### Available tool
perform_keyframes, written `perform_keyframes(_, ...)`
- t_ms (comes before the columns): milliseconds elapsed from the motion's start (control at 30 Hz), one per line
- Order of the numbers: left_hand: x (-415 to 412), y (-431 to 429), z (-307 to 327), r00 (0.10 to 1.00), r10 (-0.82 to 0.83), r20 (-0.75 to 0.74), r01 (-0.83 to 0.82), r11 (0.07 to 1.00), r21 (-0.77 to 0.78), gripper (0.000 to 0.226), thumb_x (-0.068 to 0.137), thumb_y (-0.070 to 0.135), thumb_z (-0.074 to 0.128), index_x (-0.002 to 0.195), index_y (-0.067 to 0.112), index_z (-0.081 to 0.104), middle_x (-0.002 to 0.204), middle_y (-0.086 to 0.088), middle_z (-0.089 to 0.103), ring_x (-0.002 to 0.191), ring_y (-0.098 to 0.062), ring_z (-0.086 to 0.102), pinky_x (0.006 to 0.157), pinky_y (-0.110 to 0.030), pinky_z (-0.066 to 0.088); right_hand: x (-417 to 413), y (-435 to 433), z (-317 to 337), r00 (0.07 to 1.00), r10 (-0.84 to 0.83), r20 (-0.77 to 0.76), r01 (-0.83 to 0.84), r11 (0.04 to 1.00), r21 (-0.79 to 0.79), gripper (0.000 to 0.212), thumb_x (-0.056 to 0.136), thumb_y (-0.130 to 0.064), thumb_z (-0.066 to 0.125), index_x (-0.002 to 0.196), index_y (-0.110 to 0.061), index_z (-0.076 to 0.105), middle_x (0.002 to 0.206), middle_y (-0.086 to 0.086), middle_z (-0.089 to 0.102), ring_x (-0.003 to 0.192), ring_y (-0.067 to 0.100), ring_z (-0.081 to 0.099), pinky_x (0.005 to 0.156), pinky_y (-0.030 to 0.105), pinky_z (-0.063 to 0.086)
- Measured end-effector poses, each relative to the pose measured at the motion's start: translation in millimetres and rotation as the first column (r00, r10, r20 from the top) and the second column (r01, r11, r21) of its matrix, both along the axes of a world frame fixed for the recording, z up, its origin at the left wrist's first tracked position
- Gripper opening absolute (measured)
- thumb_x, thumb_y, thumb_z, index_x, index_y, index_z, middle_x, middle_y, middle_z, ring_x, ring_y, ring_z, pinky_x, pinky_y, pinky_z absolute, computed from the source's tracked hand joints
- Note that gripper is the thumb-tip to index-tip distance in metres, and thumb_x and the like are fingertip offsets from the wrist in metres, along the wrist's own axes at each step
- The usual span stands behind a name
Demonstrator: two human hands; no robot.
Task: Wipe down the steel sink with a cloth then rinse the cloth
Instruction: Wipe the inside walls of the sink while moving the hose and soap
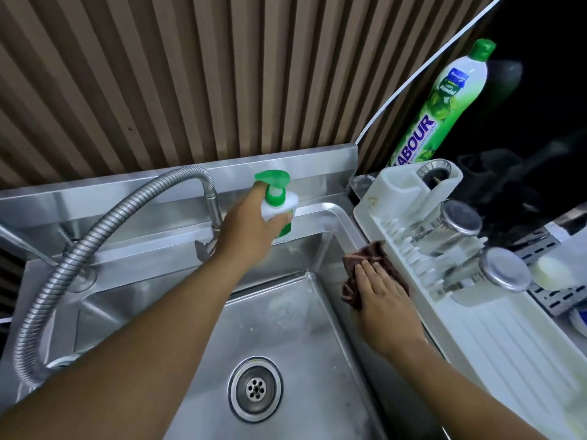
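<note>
I have my right hand laid flat and open, palm down, on the brown cloth, pressing it onto the right rim of the steel sink, just beside the white drying rack. The fingers are spread rather than curled, so I am pushing the cloth along the steel, not gripping it; that suits a narrow ledge where a bunched cloth would miss the edge against the rack. My left hand is closed around a small green and white pump bottle at the back right corner of the sink, fingers wrapped about its body and one finger up by the green pump head. I judge I am holding it either to clear that corner for wiping or to press out some soap; I cannot tell which. The basin is bare, with a faint cloudy film on its floor above the drain, so I reckon the wiping is only partly done. The flexible hose tap arches from the left and no water runs from it, which fits rinsing coming last. Glass jars lie on the rack and a tall green dish soap bottle stands behind it, both near my sweep, so I should keep the cloth low.
</note>
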State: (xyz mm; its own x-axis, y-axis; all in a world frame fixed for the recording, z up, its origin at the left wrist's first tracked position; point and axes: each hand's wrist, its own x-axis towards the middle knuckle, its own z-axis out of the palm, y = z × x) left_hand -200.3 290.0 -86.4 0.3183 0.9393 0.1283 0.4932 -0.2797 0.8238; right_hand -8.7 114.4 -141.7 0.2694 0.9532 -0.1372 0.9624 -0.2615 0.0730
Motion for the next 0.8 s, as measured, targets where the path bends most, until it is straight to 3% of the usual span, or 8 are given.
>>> perform_keyframes(67,4,10,-5,1.0,-0.007,-0.001,0.007,1.0,-0.011,0.041,0.085,0.034,0.077,0.12,0.026,0.058,0.108,0.0,0.062,0.093,-0.025,0.059,0.075,-0.03,0.041,-1,3,9,0.997,-0.004,-0.073,0.0,0.999,-0.046,0.077,0.088,-0.047,0.046,0.154,-0.011,0.031,0.16,0.005,0.034,0.149,0.023,0.027,0.119,0.035,0.024)
perform_keyframes(200,3,26,-6,0.998,-0.029,0.054,0.032,0.998,-0.056,0.041,0.081,0.028,0.081,0.116,0.028,0.059,0.106,0.0,0.067,0.094,-0.025,0.063,0.082,-0.033,0.051,5,8,30,0.962,-0.051,-0.269,0.062,0.998,0.031,0.051,0.087,-0.037,0.049,0.135,-0.022,0.041,0.136,-0.001,0.051,0.129,0.02,0.045,0.103,0.032,0.036)
perform_keyframes(267,2,30,-6,0.996,-0.037,0.084,0.045,0.995,-0.088,0.042,0.08,0.024,0.083,0.114,0.03,0.058,0.106,0.002,0.067,0.095,-0.023,0.064,0.082,-0.03,0.052,13,9,36,0.972,-0.009,-0.236,-0.006,0.998,-0.063,0.045,0.093,-0.023,0.047,0.137,-0.018,0.043,0.144,-0.001,0.045,0.134,0.018,0.04,0.105,0.029,0.033)
perform_keyframes(367,2,32,-6,0.996,-0.039,0.081,0.047,0.993,-0.105,0.047,0.079,0.02,0.084,0.115,0.028,0.056,0.107,0.004,0.067,0.096,-0.021,0.064,0.078,-0.026,0.051,24,9,35,0.979,0.052,-0.196,-0.067,0.996,-0.067,0.055,0.092,-0.013,0.051,0.146,-0.02,0.044,0.153,-0.003,0.04,0.139,0.019,0.039,0.108,0.027,0.035)
perform_keyframes(467,1,30,-6,0.999,-0.02,0.045,0.024,0.996,-0.089,0.053,0.078,0.018,0.085,0.12,0.026,0.054,0.108,0.003,0.066,0.096,-0.023,0.064,0.084,-0.033,0.054,29,11,36,0.969,0.087,-0.233,-0.093,0.996,-0.014,0.058,0.09,-0.013,0.056,0.146,-0.025,0.043,0.149,-0.004,0.044,0.133,0.023,0.045,0.1,0.031,0.042)
perform_keyframes(567,1,27,-6,0.999,0.001,0.033,0.002,0.995,-0.095,0.056,0.078,0.017,0.085,0.122,0.026,0.052,0.111,0.002,0.065,0.098,-0.024,0.063,0.088,-0.036,0.055,35,11,36,0.966,0.113,-0.232,-0.116,0.993,-0.002,0.048,0.091,-0.013,0.054,0.139,-0.021,0.049,0.145,-0.002,0.047,0.129,0.024,0.048,0.094,0.032,0.045)
perform_keyframes(800,-1,26,-7,1.0,0.018,0.014,-0.017,0.995,-0.102,0.065,0.075,0.019,0.087,0.123,0.032,0.046,0.116,0.002,0.064,0.1,-0.025,0.065,0.091,-0.044,0.056,38,9,28,0.963,0.13,-0.234,-0.13,0.991,0.016,0.043,0.09,-0.012,0.055,0.132,-0.022,0.057,0.143,-0.003,0.05,0.127,0.022,0.052,0.095,0.033,0.049)
